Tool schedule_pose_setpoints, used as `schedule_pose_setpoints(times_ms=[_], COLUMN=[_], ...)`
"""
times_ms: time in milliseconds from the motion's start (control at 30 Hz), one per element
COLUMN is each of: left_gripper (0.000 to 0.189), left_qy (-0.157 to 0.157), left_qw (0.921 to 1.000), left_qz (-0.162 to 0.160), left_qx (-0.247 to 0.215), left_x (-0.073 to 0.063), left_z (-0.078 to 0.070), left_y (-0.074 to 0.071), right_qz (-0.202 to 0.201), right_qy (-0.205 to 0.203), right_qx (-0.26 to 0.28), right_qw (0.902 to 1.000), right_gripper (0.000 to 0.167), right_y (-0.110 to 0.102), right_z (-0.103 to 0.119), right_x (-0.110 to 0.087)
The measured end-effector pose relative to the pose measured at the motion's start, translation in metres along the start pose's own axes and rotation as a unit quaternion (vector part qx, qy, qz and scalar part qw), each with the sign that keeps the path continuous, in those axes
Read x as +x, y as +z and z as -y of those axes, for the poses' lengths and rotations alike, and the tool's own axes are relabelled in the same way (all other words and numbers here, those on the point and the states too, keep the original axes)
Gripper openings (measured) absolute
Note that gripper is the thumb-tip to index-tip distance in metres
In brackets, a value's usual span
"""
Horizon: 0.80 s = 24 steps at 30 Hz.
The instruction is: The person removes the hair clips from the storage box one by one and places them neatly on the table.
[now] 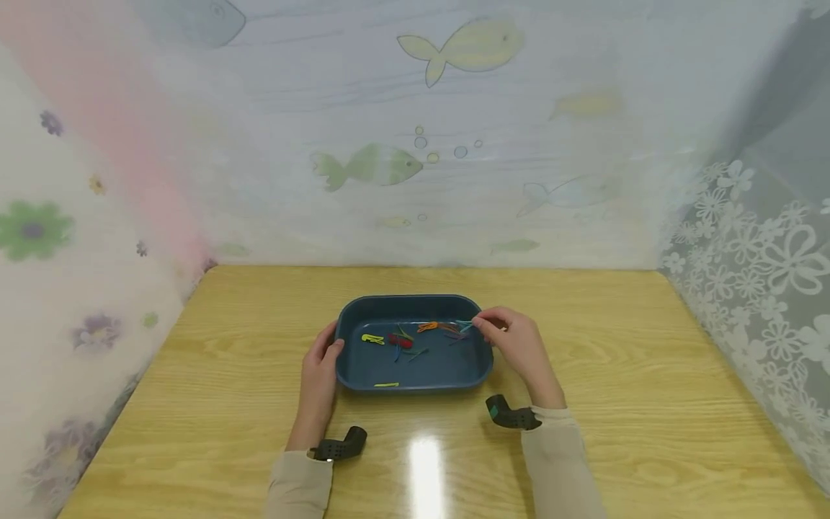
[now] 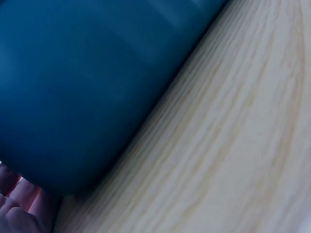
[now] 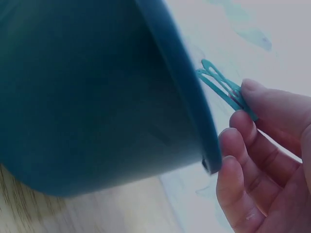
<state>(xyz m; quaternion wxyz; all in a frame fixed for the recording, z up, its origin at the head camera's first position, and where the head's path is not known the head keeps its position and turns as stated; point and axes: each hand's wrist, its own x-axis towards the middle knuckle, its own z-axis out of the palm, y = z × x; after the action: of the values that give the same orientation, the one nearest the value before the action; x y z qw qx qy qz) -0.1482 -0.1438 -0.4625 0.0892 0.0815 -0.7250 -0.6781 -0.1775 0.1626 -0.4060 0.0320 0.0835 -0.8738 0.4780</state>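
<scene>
A dark blue plastic basin [image 1: 428,373] rests on the table before me, with several small coloured hair clips inside. My left hand [image 1: 318,378] grips the basin's left side, thumb over the rim and fingers along the outer wall. Above the right rim, my right hand [image 1: 516,344] pinches a teal hair clip [image 3: 226,91] between thumb and index finger. Its two arms stand apart, pointing toward the basin. The other right fingers [image 3: 231,179] curl close to the rim. Yellow [image 1: 372,339], red [image 1: 400,340] and orange clips [image 1: 428,326] lie scattered on the basin floor.
The wood-grain table [image 1: 616,360] extends around the basin on all sides. A pale curtain [image 1: 415,216] with fish drawings hangs behind it, and flowered cloth [image 1: 84,288] borders the left. Each wrist bears a black camera mount [image 1: 512,417].
</scene>
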Motion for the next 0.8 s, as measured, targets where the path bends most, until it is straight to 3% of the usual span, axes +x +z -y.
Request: schedule_pose_setpoints(times_ms=[367,800], left_gripper=[0.038,0.038], left_qy=[0.0,-0.009], left_qw=[1.0,0.9999], left_qz=[0.001,-0.002], left_qx=[-0.008,-0.006], left_x=[0.0,-0.001], left_z=[0.002,0.001], left_y=[0.0,-0.001], right_qz=[-0.014,-0.038], right_qy=[0.022,0.034], right_qx=[0.027,0.048], right_qw=[0.9993,0.9975], right_gripper=[0.038,0.031], right_y=[-0.001,-0.003], right_z=[-0.012,-0.014], right_x=[0.003,0.003])
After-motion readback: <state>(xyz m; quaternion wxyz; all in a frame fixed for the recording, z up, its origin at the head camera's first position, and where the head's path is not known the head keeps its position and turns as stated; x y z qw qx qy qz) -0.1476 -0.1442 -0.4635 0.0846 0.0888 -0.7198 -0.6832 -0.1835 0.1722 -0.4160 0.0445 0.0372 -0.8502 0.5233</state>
